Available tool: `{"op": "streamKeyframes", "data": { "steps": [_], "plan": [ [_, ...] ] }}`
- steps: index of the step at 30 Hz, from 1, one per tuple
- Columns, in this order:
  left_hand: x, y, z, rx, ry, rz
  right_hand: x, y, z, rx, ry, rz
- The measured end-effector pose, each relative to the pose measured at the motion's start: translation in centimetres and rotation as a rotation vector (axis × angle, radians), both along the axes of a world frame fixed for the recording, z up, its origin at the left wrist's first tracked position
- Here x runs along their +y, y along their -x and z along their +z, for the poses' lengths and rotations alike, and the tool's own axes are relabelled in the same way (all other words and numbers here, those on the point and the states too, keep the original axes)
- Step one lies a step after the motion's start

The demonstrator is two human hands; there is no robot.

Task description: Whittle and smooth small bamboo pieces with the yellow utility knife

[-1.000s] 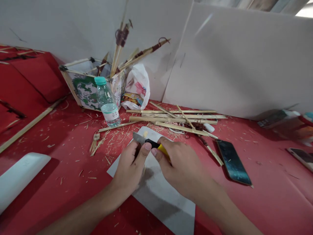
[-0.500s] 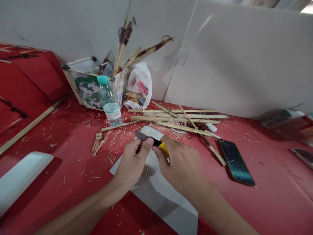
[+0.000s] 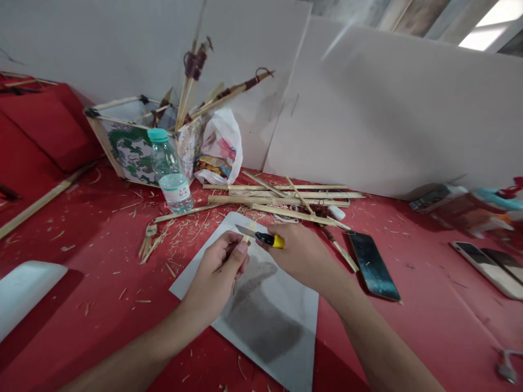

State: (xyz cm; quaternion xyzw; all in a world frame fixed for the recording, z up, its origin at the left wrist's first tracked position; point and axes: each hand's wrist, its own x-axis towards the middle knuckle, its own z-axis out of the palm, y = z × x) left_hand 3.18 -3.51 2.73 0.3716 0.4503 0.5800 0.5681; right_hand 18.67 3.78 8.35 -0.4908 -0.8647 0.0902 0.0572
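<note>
My right hand (image 3: 296, 249) is closed round the yellow and black handle of a utility knife (image 3: 267, 239). Its blade points left and lies against a short bamboo strip (image 3: 248, 233). My left hand (image 3: 224, 260) pinches that strip between thumb and fingers, with its top end sticking up past the blade and its lower part mostly hidden. Both hands are above a light grey board (image 3: 281, 348) that lies at a slant on the red table (image 3: 134, 337).
Several bamboo strips (image 3: 281, 201) and shavings lie beyond the board. A water bottle (image 3: 174, 185), a picture-sided box (image 3: 131, 149) with wrapped sticks, and a plastic bag (image 3: 224, 144) stand at the back left. A phone (image 3: 373, 265) lies right; a white object (image 3: 28, 294) lies left.
My right hand has drawn back to the right, apart from the left thumb, and more of the bamboo strip shows. The whole view has shifted right.
</note>
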Motion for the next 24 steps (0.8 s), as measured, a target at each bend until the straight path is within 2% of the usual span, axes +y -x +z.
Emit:
{"op": "streamKeyframes", "data": {
  "steps": [2,4,8,11,13,15,17,19,24],
  "plan": [
    [0.0,0.1,0.2,0.021,0.028,0.008,0.1,0.1,-0.3,0.000,-0.007,-0.015],
    [-0.2,0.1,0.6,-0.043,0.088,0.011,0.2,0.4,-0.9,-0.023,-0.078,-0.086],
    [-0.8,0.5,1.6,-0.393,0.265,-0.131,0.3,1.3,-2.2,-0.068,-0.174,-0.207],
    [-0.9,1.0,2.0,-0.702,0.362,-0.276,0.4,1.5,-2.7,-0.089,-0.176,-0.224],
    [-0.7,1.0,1.8,-0.784,0.394,-0.297,0.5,1.7,-2.9,-0.100,-0.168,-0.214],
    [-0.5,0.5,1.3,-0.686,0.381,-0.199,0.5,2.1,-3.2,-0.117,-0.130,-0.203],
    [-0.3,-0.1,0.6,-0.468,0.323,-0.016,0.5,2.7,-3.4,-0.138,-0.075,-0.196],
    [-0.2,-0.6,0.0,-0.304,0.268,0.085,0.4,3.1,-3.5,-0.148,-0.035,-0.198],
    [-0.5,-0.8,-0.6,-0.153,0.177,0.042,-0.8,2.5,-2.7,-0.115,-0.013,-0.210]
  ]
}}
